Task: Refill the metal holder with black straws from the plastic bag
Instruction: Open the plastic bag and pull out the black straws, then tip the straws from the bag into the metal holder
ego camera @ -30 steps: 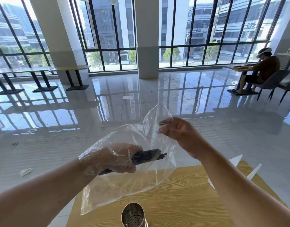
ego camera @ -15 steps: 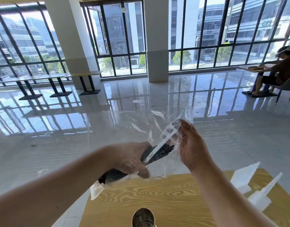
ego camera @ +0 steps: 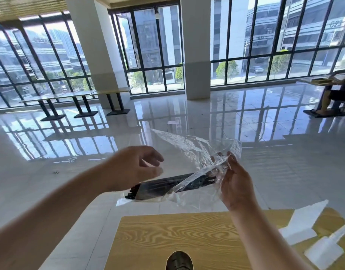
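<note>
A: How far along is the refill?

B: Early, I'd judge. The black straws are all in the plastic bag, held up in the air. The metal holder stands on the surface well below the grip, and no straw can be seen in it.

A: And the hands?

B: The right hand pinches the gathered plastic near the bag's mouth, with the bundle running away from that grip toward the other hand. The left hand is spread, fingers loose, holding nothing, just above the far end of the bundle.

A: What's left, then?

B: Getting the straws out of the bag and standing them in the holder.

A: Anything unclear?

B: The holder is cut off at the bottom edge, so its inside is barely visible. The clear film glares, so where the bag opens is hard to tell. The left hand is blurred.
</note>
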`<state>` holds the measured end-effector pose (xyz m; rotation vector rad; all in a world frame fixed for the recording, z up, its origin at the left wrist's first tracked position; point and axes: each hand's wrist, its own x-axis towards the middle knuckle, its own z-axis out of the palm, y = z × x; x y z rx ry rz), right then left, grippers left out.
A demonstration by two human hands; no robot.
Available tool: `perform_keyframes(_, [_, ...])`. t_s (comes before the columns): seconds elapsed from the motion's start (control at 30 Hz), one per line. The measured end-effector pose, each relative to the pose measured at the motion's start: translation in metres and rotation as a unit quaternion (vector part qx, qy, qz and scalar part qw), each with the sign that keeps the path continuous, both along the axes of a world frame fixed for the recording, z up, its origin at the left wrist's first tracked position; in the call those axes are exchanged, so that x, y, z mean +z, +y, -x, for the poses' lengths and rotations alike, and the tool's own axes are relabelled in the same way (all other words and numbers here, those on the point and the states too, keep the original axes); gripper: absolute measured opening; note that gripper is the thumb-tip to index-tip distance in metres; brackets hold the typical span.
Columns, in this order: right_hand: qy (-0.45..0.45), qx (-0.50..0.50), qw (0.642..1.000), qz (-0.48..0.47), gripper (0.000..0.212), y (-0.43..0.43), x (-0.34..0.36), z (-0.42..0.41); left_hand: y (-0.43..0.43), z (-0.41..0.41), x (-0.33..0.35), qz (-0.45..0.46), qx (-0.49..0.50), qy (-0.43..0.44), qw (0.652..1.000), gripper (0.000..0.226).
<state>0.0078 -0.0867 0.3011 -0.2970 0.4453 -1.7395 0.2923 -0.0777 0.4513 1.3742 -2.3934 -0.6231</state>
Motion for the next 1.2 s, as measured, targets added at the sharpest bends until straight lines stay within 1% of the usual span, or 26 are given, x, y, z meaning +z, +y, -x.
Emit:
perform_keyframes(0.03, [-0.003, -0.002, 1.0, 0.003, 0.038, 0.0, -0.001, 0.001, 0.001, -0.008, 0.001, 0.064, 0.026, 0.034, 0.997, 0.015])
perform_keyframes(0.07, [-0.004, -0.004, 1.0, 0.006, 0.037, 0.001, -0.001, 0.002, 0.002, -0.018, 0.001, 0.149, 0.057, 0.059, 0.985, 0.015])
perform_keyframes(0.1, [-0.005, -0.006, 1.0, 0.009, 0.037, 0.002, -0.002, 0.003, 0.001, -0.028, -0.003, 0.24, 0.093, 0.075, 0.963, 0.022])
perform_keyframes(0.13, [-0.008, -0.005, 1.0, 0.01, 0.039, 0.002, -0.003, 0.004, -0.001, -0.036, -0.01, 0.301, 0.134, 0.082, 0.941, 0.034])
perform_keyframes(0.17, [-0.008, -0.003, 1.0, 0.008, 0.042, 0.002, -0.005, 0.005, -0.005, -0.043, -0.021, 0.312, 0.172, 0.09, 0.93, 0.049])
perform_keyframes(0.2, [-0.006, 0.0, 1.0, 0.005, 0.047, 0.003, -0.007, 0.004, -0.006, -0.044, -0.032, 0.241, 0.211, 0.114, 0.941, 0.069])
perform_keyframes(0.23, [-0.005, 0.0, 1.0, 0.004, 0.05, 0.004, -0.011, 0.004, -0.009, -0.04, -0.045, 0.089, 0.243, 0.16, 0.952, 0.09])
perform_keyframes(0.27, [-0.007, -0.001, 1.0, 0.001, 0.051, 0.005, -0.015, 0.003, -0.012, -0.034, -0.062, -0.082, 0.257, 0.199, 0.942, 0.102])
perform_keyframes(0.3, [-0.008, -0.003, 1.0, -0.004, 0.05, 0.005, -0.02, 0.002, -0.015, -0.026, -0.079, -0.21, 0.24, 0.234, 0.919, 0.096])
perform_keyframes(0.33, [-0.006, -0.004, 1.0, -0.01, 0.049, 0.006, -0.024, 0.003, -0.019, -0.018, -0.093, -0.273, 0.219, 0.26, 0.9, 0.079])
perform_keyframes(0.37, [-0.003, -0.005, 1.0, -0.015, 0.048, 0.005, -0.028, 0.004, -0.025, -0.011, -0.104, -0.282, 0.205, 0.288, 0.892, 0.057])
perform_keyframes(0.4, [-0.002, -0.005, 1.0, -0.022, 0.048, 0.005, -0.031, 0.007, -0.031, -0.005, -0.11, -0.263, 0.207, 0.308, 0.89, 0.038])
perform_keyframes(0.43, [-0.001, -0.005, 1.0, -0.028, 0.048, 0.005, -0.035, 0.013, -0.037, 0.001, -0.112, -0.233, 0.212, 0.323, 0.892, 0.024])
perform_keyframes(0.47, [0.002, -0.006, 1.0, -0.028, 0.043, 0.005, -0.038, 0.018, -0.042, 0.004, -0.108, -0.197, 0.212, 0.317, 0.903, 0.017])
perform_keyframes(0.53, [0.03, -0.012, 0.999, -0.031, 0.024, 0.007, -0.045, 0.031, -0.05, 0.007, -0.088, -0.106, 0.188, 0.259, 0.941, 0.012])
perform_keyframes(0.57, [0.063, -0.012, 0.997, -0.045, 0.02, 0.009, -0.049, 0.036, -0.053, 0.008, -0.075, -0.055, 0.171, 0.231, 0.956, 0.012])
perform_keyframes(0.63, [0.158, -0.005, 0.983, -0.093, 0.017, 0.018, -0.058, 0.039, -0.058, 0.011, -0.045, 0.026, 0.137, 0.182, 0.973, 0.012])
perform_keyframes(0.67, [0.195, 0.0, 0.974, -0.115, 0.021, 0.023, -0.063, 0.04, -0.059, 0.013, -0.03, 0.052, 0.123, 0.15, 0.98, 0.013])
perform_keyframes(0.7, [0.217, 0.004, 0.967, -0.134, 0.028, 0.027, -0.068, 0.04, -0.06, 0.015, -0.02, 0.068, 0.111, 0.116, 0.985, 0.014])
perform_keyframes(0.73, [0.227, 0.01, 0.964, -0.142, 0.03, 0.032, -0.071, 0.041, -0.061, 0.017, -0.012, 0.077, 0.105, 0.088, 0.987, 0.016])
perform_keyframes(0.8, [0.226, 0.013, 0.965, -0.136, 0.02, 0.041, -0.074, 0.046, -0.062, 0.02, -0.008, 0.078, 0.099, 0.068, 0.99, 0.022])
perform_keyframes(0.9, [0.206, -0.006, 0.971, -0.123, 0.01, 0.053, -0.076, 0.057, -0.059, 0.019, -0.022, 0.035, 0.084, 0.085, 0.992, 0.025])
perform_keyframes(0.97, [0.203, -0.016, 0.972, -0.12, 0.007, 0.061, -0.079, 0.064, -0.055, 0.02, -0.043, -0.001, 0.075, 0.111, 0.991, 0.023])
perform_keyframes(1.07, [0.198, -0.023, 0.97, -0.139, 0.006, 0.073, -0.087, 0.073, -0.05, 0.025, -0.081, -0.044, 0.073, 0.144, 0.986, 0.02])
perform_keyframes(1.2, [0.2, -0.033, 0.962, -0.181, 0.007, 0.093, -0.11, 0.088, -0.043, 0.031, -0.134, -0.075, 0.07, 0.19, 0.977, 0.012])
